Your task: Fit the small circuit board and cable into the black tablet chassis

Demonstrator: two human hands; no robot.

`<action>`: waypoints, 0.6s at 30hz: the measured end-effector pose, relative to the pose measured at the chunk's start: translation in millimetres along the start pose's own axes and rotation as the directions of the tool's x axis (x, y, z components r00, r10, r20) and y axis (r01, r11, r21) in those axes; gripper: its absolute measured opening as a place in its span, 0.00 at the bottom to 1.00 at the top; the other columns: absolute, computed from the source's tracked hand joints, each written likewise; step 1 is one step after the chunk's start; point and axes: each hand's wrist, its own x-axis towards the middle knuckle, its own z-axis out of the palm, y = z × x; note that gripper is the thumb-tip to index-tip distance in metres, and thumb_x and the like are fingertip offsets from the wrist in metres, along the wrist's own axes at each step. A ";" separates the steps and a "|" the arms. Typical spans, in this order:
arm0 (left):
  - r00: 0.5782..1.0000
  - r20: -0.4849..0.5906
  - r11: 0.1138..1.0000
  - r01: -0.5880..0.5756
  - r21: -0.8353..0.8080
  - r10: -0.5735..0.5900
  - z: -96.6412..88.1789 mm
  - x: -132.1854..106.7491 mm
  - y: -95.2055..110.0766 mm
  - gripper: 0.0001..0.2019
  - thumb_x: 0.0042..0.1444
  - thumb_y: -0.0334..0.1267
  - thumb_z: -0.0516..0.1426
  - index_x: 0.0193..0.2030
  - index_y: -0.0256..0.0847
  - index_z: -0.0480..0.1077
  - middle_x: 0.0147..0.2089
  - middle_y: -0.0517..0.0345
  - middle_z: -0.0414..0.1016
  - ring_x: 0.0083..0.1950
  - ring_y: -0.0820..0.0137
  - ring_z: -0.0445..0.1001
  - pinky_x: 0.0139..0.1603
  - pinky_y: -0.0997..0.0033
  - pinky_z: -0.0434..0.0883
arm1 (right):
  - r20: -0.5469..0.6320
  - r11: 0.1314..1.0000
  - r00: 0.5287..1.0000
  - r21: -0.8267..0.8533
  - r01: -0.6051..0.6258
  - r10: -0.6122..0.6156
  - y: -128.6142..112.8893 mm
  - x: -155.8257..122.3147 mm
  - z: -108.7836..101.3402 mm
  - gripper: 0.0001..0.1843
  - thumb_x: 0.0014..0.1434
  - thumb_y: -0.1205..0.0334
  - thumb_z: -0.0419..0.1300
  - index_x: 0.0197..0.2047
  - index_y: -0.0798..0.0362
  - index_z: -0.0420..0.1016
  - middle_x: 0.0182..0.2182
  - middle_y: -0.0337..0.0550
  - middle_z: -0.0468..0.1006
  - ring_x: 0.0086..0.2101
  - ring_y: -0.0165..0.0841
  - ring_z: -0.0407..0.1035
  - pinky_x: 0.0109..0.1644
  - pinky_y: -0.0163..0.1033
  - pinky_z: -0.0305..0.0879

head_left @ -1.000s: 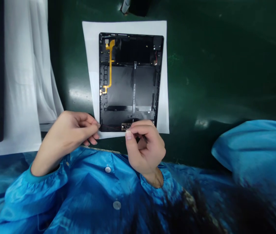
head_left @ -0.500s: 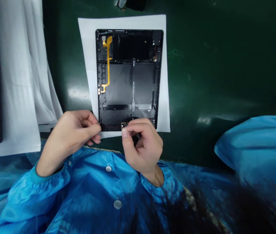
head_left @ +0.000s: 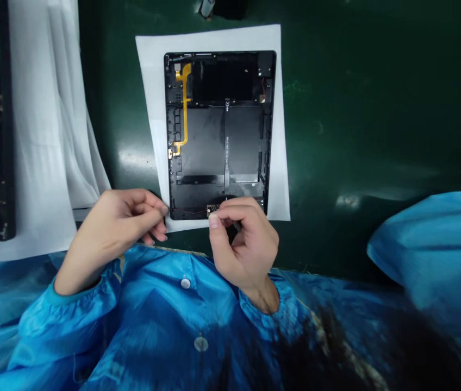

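Green table (head_left: 369,119) opens out rightward of the grip. White paper (head_left: 155,108) borders the black tablet shell (head_left: 206,141). Left hand (head_left: 122,222) pinches together at its near-left corner, right hand (head_left: 242,239) at its near edge; whether on anything, I cannot tell. Inside: yellow ribbon cable (head_left: 185,119) beyond the left, circuit board (head_left: 210,209) at the right.

Right of the open device (head_left: 204,136) there's passing room; white sheets (head_left: 45,136) (loosely folded) obstruct the far left.
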 end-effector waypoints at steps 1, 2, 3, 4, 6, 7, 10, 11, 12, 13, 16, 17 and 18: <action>1.000 0.001 1.000 0.006 -0.004 -0.006 0.3 1.1 0.5 0.12 0.48 0.43 0.62 0.32 0.34 0.75 0.23 0.54 0.76 0.22 0.71 0.75 0.19 0.80 0.72 | 0.003 1.000 1.000 -0.005 0.001 -0.001 -0.1 0.1 0.0 0.06 0.62 0.72 0.61 0.38 0.50 0.72 0.34 0.39 0.75 0.34 0.32 0.71 0.35 0.40 0.69; 1.000 -0.003 1.000 0.011 -0.006 -0.011 0.6 2.0 0.7 0.11 0.48 0.42 0.62 0.32 0.35 0.75 0.23 0.54 0.76 0.21 0.70 0.75 0.19 0.80 0.71 | 0.006 1.000 1.000 -0.009 0.003 -0.003 -0.1 0.1 0.0 0.06 0.62 0.72 0.61 0.38 0.50 0.72 0.34 0.39 0.75 0.34 0.32 0.71 0.35 0.40 0.69; 1.000 -0.010 1.000 0.016 -0.006 -0.016 1.0 2.8 0.9 0.10 0.48 0.41 0.62 0.32 0.35 0.75 0.23 0.53 0.76 0.21 0.70 0.75 0.18 0.80 0.71 | 0.008 1.000 1.000 -0.012 0.004 -0.004 -0.1 0.1 0.1 0.06 0.62 0.72 0.61 0.38 0.50 0.72 0.34 0.39 0.75 0.34 0.32 0.71 0.35 0.40 0.69; 1.000 -0.019 1.000 0.022 -0.004 -0.022 1.6 3.4 0.9 0.09 0.48 0.40 0.61 0.31 0.35 0.75 0.23 0.53 0.76 0.21 0.70 0.74 0.18 0.80 0.71 | 0.010 1.000 1.000 -0.016 0.006 -0.006 -0.1 0.2 0.1 0.06 0.62 0.72 0.61 0.38 0.50 0.72 0.34 0.39 0.75 0.34 0.32 0.71 0.35 0.40 0.69; 0.999 -0.041 0.999 0.032 -0.001 -0.032 2.8 3.9 1.1 0.07 0.48 0.38 0.61 0.30 0.36 0.75 0.22 0.54 0.75 0.20 0.70 0.74 0.17 0.80 0.70 | 0.010 1.000 1.000 -0.019 0.008 -0.008 -0.1 0.3 0.3 0.06 0.62 0.72 0.61 0.38 0.50 0.72 0.34 0.39 0.75 0.34 0.32 0.71 0.36 0.40 0.69; 0.998 -0.049 0.999 0.037 0.001 -0.037 3.5 3.9 1.4 0.06 0.48 0.37 0.60 0.30 0.36 0.75 0.21 0.54 0.75 0.20 0.70 0.74 0.17 0.80 0.69 | 0.009 1.000 1.000 -0.018 0.010 -0.009 -0.1 0.3 0.4 0.06 0.62 0.72 0.61 0.38 0.51 0.72 0.34 0.39 0.75 0.34 0.32 0.71 0.36 0.40 0.69; 0.998 -0.056 0.999 0.042 0.018 -0.041 4.8 3.0 2.7 0.08 0.47 0.39 0.60 0.29 0.35 0.74 0.21 0.54 0.75 0.20 0.71 0.73 0.17 0.81 0.69 | 0.005 1.000 1.000 -0.013 0.012 -0.012 0.1 0.4 0.5 0.06 0.62 0.73 0.61 0.38 0.51 0.72 0.33 0.39 0.76 0.34 0.32 0.71 0.35 0.40 0.69; 0.998 -0.056 0.999 0.039 0.024 -0.038 5.1 2.7 3.3 0.09 0.46 0.40 0.60 0.30 0.35 0.74 0.21 0.54 0.75 0.21 0.71 0.73 0.17 0.82 0.69 | 0.005 1.000 1.000 -0.013 0.013 -0.013 0.2 0.5 0.5 0.06 0.62 0.72 0.61 0.38 0.51 0.72 0.34 0.39 0.76 0.34 0.32 0.71 0.35 0.40 0.69; 0.998 -0.056 0.999 0.036 0.029 -0.034 5.3 2.6 4.0 0.10 0.46 0.41 0.61 0.30 0.34 0.74 0.22 0.54 0.75 0.21 0.72 0.73 0.18 0.82 0.69 | 0.004 1.000 1.000 -0.014 0.013 -0.013 0.4 0.4 0.4 0.06 0.62 0.72 0.61 0.38 0.51 0.72 0.34 0.39 0.76 0.34 0.32 0.71 0.34 0.40 0.69; 0.998 -0.057 0.999 0.034 0.032 -0.032 5.5 2.6 4.6 0.11 0.45 0.42 0.61 0.30 0.34 0.74 0.22 0.54 0.75 0.21 0.72 0.73 0.18 0.83 0.69 | 0.003 1.000 1.000 -0.016 0.015 -0.015 0.5 0.4 0.4 0.06 0.61 0.72 0.61 0.38 0.51 0.72 0.34 0.39 0.76 0.34 0.32 0.71 0.34 0.40 0.69; 0.997 -0.059 0.998 0.052 0.035 -0.050 7.0 3.5 6.5 0.14 0.42 0.44 0.61 0.29 0.34 0.74 0.22 0.54 0.75 0.20 0.74 0.72 0.18 0.83 0.69 | 0.002 1.000 1.000 -0.020 0.020 -0.020 1.2 0.2 0.1 0.06 0.61 0.72 0.61 0.38 0.50 0.72 0.34 0.39 0.76 0.33 0.32 0.71 0.34 0.39 0.69; 0.997 -0.063 0.998 0.057 0.035 -0.055 7.7 3.9 6.9 0.14 0.41 0.45 0.60 0.29 0.34 0.74 0.22 0.54 0.75 0.19 0.74 0.71 0.17 0.84 0.68 | 0.001 1.000 1.000 -0.019 0.023 -0.023 1.5 0.1 0.1 0.06 0.61 0.72 0.62 0.38 0.50 0.72 0.33 0.39 0.76 0.33 0.32 0.71 0.33 0.39 0.69; 0.996 -0.069 0.998 0.058 0.035 -0.055 8.5 4.2 7.2 0.14 0.40 0.45 0.60 0.28 0.34 0.74 0.21 0.54 0.75 0.19 0.75 0.71 0.17 0.84 0.68 | 0.000 1.000 1.000 -0.017 0.025 -0.025 1.7 0.1 0.1 0.06 0.61 0.72 0.62 0.38 0.51 0.72 0.33 0.39 0.76 0.33 0.32 0.72 0.33 0.39 0.69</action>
